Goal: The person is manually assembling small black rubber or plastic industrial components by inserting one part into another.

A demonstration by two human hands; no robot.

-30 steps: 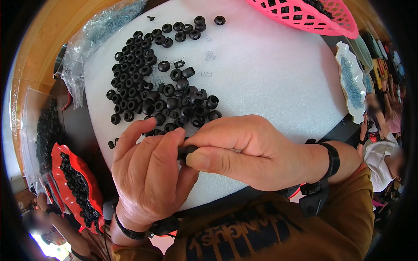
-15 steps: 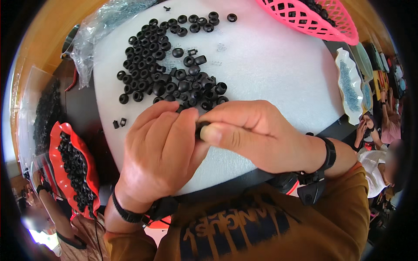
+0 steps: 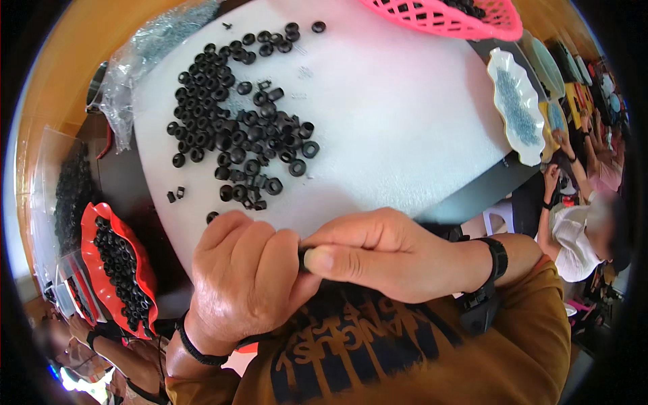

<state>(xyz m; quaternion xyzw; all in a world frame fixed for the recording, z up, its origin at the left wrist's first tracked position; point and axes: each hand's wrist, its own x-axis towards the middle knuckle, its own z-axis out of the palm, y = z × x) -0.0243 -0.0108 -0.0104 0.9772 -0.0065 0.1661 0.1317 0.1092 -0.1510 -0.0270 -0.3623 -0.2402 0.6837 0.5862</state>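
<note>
My left hand is closed, fingers curled, close against my body at the near edge of the table. My right hand meets it, with thumb and forefinger pinching a small black part. The two hands hold this part between them and cover most of it, so its exact shape is hidden. Just beyond my left hand, a loose heap of black, rounded ring-like pieces spreads over a white foam sheet. Two small black rectangular pieces lie apart at the left.
A red wavy-rimmed dish of black rings stands at left, near a clear plastic bin. A pink lattice basket sits at the far right. Beside it, a white scalloped dish holds tiny clear pieces. Other people work at both sides.
Both hands have drawn back toward my body, still gripping the small black part, and more of the heap's near side shows. The whole view has shifted slightly.
</note>
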